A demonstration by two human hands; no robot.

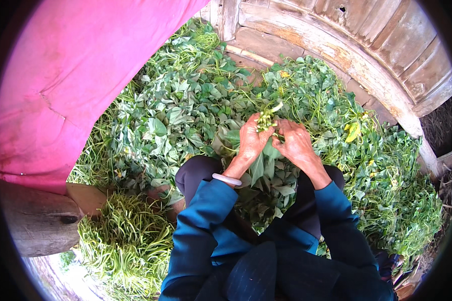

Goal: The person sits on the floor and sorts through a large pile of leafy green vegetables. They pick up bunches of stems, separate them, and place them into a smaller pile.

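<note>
My left hand [251,137] is closed around a bunch of green leaf stalks [265,121], their cut or broken ends pointing up and away from me. Large green leaves [257,169] of the bunch hang below my hands, between my knees. Close against the bunch on its right, my right hand [294,140] has its thumb and fingers pinched together at the stalks; its fingertips are partly hidden, so what they hold is unclear. A pale bangle [226,179] circles my left wrist. Heaped leafy vines [196,101] spread around my hands.
A pink cloth [67,75] hangs at the upper left, above a thick wooden log [41,218]. Piled stalks [128,240] lie at the lower left. A weathered wooden wall [384,37] with a beam [335,56] curves along the upper right. A pole [248,55] rests near its foot.
</note>
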